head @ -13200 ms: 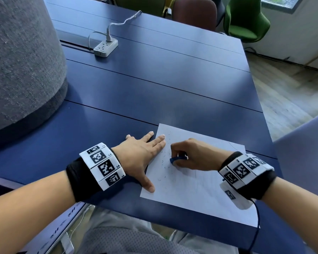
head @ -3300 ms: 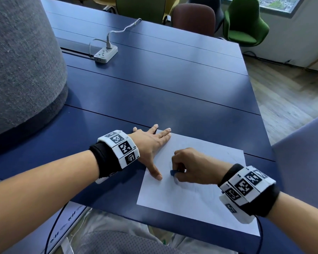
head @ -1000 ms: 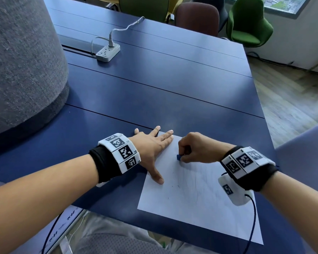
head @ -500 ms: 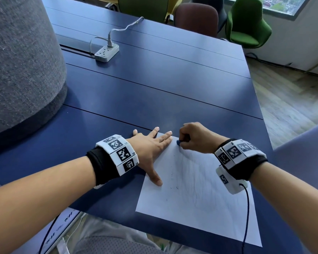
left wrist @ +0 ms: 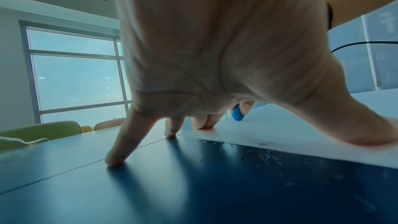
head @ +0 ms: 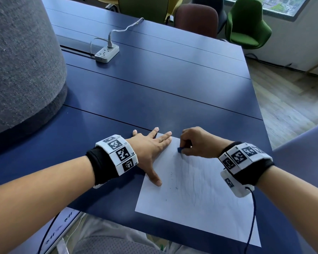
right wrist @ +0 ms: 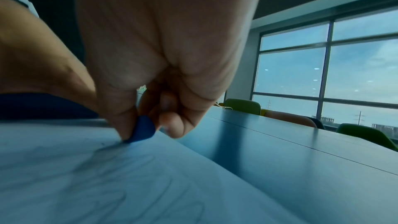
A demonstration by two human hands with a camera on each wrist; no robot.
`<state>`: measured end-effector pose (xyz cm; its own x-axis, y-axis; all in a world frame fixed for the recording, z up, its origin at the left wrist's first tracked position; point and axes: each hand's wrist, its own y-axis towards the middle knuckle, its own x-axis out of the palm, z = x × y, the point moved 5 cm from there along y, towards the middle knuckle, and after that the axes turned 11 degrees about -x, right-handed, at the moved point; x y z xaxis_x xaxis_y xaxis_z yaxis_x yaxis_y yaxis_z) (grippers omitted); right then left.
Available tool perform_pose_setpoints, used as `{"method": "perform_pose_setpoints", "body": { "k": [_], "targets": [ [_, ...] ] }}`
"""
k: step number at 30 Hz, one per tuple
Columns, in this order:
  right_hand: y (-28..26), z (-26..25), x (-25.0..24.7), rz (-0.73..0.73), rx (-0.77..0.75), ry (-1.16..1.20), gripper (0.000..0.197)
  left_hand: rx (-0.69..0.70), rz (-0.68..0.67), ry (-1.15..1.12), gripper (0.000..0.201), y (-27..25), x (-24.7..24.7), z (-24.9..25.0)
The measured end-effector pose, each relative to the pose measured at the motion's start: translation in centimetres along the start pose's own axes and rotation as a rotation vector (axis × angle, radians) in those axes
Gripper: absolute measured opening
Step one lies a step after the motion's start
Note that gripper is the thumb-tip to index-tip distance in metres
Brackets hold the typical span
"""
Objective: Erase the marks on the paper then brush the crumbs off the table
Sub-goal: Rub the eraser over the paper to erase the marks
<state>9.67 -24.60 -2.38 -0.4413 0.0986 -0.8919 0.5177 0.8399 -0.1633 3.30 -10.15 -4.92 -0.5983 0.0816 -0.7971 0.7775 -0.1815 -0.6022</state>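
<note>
Blue and long, the surface (head: 154, 85) carries a power strip (head: 106, 53) far off, with chairs (head: 246, 28) at its end and a window behind them. Near the front edge lies the paper (head: 196, 195), a thin white sheet with faint grey marks (head: 196, 180) across its middle and a few dark crumbs (head: 173, 184) toward its left side. The left hand (head: 151, 149) lies flat with spread fingers, thumb and two fingertips on the paper's left edge and far corner, the other fingers on the bare surface. The right hand (head: 196, 142) pinches a small blue eraser (head: 180, 149) between thumb and curled fingers, its tip touching the paper near the far left corner. Such a sheet is light and limp; it will likely slide or buckle under rubbing, so pinning it flat close beside the rubbed spot looks sensible. The eraser seems soft and worn small, best held low near its tip, and hard pressure could crease or tear the paper. In the left wrist view pale crumbs also lie on the surface beside the paper's edge. They are so light that a gentle sweep should move them. Most of the eraser is hidden inside the grip, the marks are too faint to read, and the right wrist view is blurred.
</note>
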Motion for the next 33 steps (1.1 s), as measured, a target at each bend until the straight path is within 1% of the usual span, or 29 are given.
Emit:
{"method": "perform_pose_setpoints", "body": {
  "k": [2, 3, 5, 6, 7, 10, 11, 12, 14, 15, 16, 19, 20, 21, 23, 24, 25, 27, 29, 30, 33],
  "targets": [
    [-0.2, 0.0, 0.1, 0.058, 0.010, -0.001, 0.019, -0.001, 0.000, 0.001, 0.143, 0.1, 0.0, 0.1],
    [-0.4, -0.2, 0.4, 0.036, 0.001, 0.008, 0.017, -0.003, 0.002, 0.003, 0.143, 0.1, 0.0, 0.1],
    [-0.8, -0.8, 1.1, -0.078, -0.018, 0.020, 0.015, -0.007, 0.002, 0.008, 0.143, 0.0, 0.0, 0.1],
    [-0.8, -0.9, 1.0, -0.113, -0.014, 0.020, 0.016, -0.009, 0.001, 0.007, 0.143, 0.0, 0.0, 0.1],
    [-0.7, -0.8, 0.8, -0.107, 0.000, 0.015, 0.017, -0.008, 0.000, 0.005, 0.143, 0.0, 0.0, 0.1],
    [-0.6, -0.2, 0.2, 0.026, 0.046, 0.013, 0.019, -0.003, 0.004, 0.001, 0.144, 0.1, 0.0, 0.0],
    [-0.8, -0.3, 0.4, 0.035, 0.044, 0.020, 0.018, -0.003, 0.005, 0.003, 0.144, 0.1, 0.0, 0.0],
    [-1.2, -0.7, 0.7, 0.009, 0.030, 0.028, 0.018, -0.004, 0.004, 0.007, 0.144, 0.1, 0.0, 0.0],
    [-1.7, -1.4, 1.4, -0.106, 0.006, 0.049, 0.013, -0.011, -0.002, 0.009, 0.144, 0.0, 0.0, 0.1],
    [-1.7, -1.4, 1.4, -0.140, 0.007, 0.056, 0.011, -0.012, -0.004, 0.008, 0.144, 0.0, 0.0, 0.1],
    [-1.6, -1.2, 1.2, -0.133, 0.018, 0.054, 0.011, -0.009, -0.003, 0.009, 0.144, 0.0, -0.1, 0.1],
    [-1.4, -0.4, 0.5, 0.012, 0.069, 0.031, 0.016, -0.004, 0.003, 0.009, 0.144, 0.1, -0.1, 0.1],
    [-1.6, -0.5, 0.6, 0.025, 0.067, 0.035, 0.017, -0.004, 0.002, 0.010, 0.144, 0.0, -0.1, 0.2],
    [-1.8, -0.8, 1.0, -0.004, 0.051, 0.043, 0.016, -0.006, 0.001, 0.014, 0.144, 0.0, -0.1, 0.2],
    [-2.1, -1.6, 1.6, -0.122, 0.021, 0.066, 0.012, -0.011, -0.002, 0.017, 0.144, 0.0, -0.1, 0.2],
    [-2.1, -1.7, 1.5, -0.152, 0.021, 0.070, 0.012, -0.012, -0.002, 0.015, 0.144, -0.1, -0.1, 0.2],
    [-1.8, -1.5, 1.1, -0.138, 0.031, 0.058, 0.013, -0.011, -0.001, 0.015, 0.144, -0.1, 0.0, 0.2],
    [-1.1, -0.8, 0.2, -0.025, 0.055, 0.011, 0.018, -0.005, 0.002, 0.014, 0.143, 0.0, 0.0, 0.1],
    [-0.9, -0.8, 0.2, 0.055, 0.050, -0.009, 0.017, -0.003, 0.000, 0.007, 0.143, 0.0, 0.0, 0.1],
    [-1.2, -1.2, 0.6, 0.049, 0.026, -0.016, 0.015, -0.003, -0.001, 0.008, 0.143, 0.0, 0.0, 0.1],
    [-1.9, -2.8, 2.0, -0.100, -0.061, 0.013, 0.012, -0.008, -0.007, 0.015, 0.144, 0.0, 0.0, 0.1]
  ]
}}
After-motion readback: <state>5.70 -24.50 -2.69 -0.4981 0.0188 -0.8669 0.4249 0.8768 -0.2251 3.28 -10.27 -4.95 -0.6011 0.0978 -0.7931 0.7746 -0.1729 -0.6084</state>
